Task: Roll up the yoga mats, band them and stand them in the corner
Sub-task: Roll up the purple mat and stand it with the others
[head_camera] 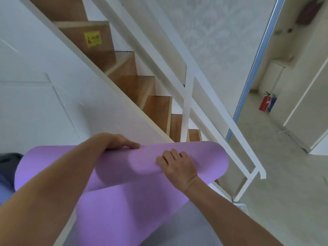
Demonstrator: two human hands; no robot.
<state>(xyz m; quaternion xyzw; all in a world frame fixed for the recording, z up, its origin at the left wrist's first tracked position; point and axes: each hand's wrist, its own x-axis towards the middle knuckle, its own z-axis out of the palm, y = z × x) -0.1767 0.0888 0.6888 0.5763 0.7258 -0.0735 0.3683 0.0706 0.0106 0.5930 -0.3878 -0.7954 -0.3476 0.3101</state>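
At the foot of a wooden staircase [142, 89], a purple yoga mat [124, 174] is held up off the floor, partly rolled, with its rolled end lying crosswise in the lower middle of the view and its loose length hanging down toward the bottom edge. The left hand [122, 142] is laid over the far upper edge of the roll, near its middle, with the fingers stretched out flat along the mat and the thumb hidden behind it. The right hand [175, 163] is pressed on top of the roll toward its right end, knuckles up and fingers bent over the curve of the mat, so that the roll is gripped between fingers and palm. Both bare forearms are seen reaching in from the bottom corners.

A yellow sticker [93, 39] with a red mark and some dark writing is fixed to the riser of one upper step; the writing is too blurred to be read. A white railing [188, 96] is set along the right side of the stairs, ending at a post by the pale floor [266, 157]. Beyond a blue-edged doorway [252, 71], a red fire extinguisher [264, 103] is stood upright on the floor, with a blue canister just beside it. A dark blue cloth [7, 167] is seen at the left edge, partly hidden by the mat.
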